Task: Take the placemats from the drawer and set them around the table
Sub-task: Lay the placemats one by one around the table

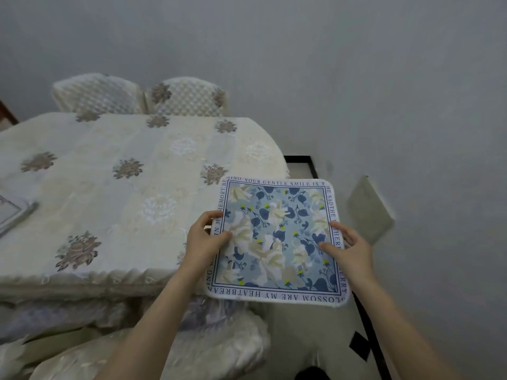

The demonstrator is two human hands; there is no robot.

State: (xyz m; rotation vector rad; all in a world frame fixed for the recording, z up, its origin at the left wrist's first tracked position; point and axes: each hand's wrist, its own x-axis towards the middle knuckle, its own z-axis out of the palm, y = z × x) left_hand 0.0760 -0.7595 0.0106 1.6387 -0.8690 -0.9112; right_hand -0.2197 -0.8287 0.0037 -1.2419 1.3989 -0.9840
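A square placemat (277, 239) is held flat in the air by both hands, just past the near right corner of the table (115, 187); its left edge overlaps that corner, and whether it touches the cloth cannot be told. The mat has no clear long axis, as its sides look nearly equal. It is turned a little, so that its far edge runs roughly along the table's right side. It is made of soft fabric with rounded corners, a white border with printed dark letters, and a blue field with pale flowers and dark blue leaves.

The left edge is gripped by the left hand (204, 239), thumb on top and fingers curled under. The right edge is held by the right hand (348, 246) in the same way, thumb lying on the pattern.

The table is covered by a cream embroidered tablecloth (164, 149) with brown rosettes. Two quilted chair backs (186, 98) stand at its far edge.
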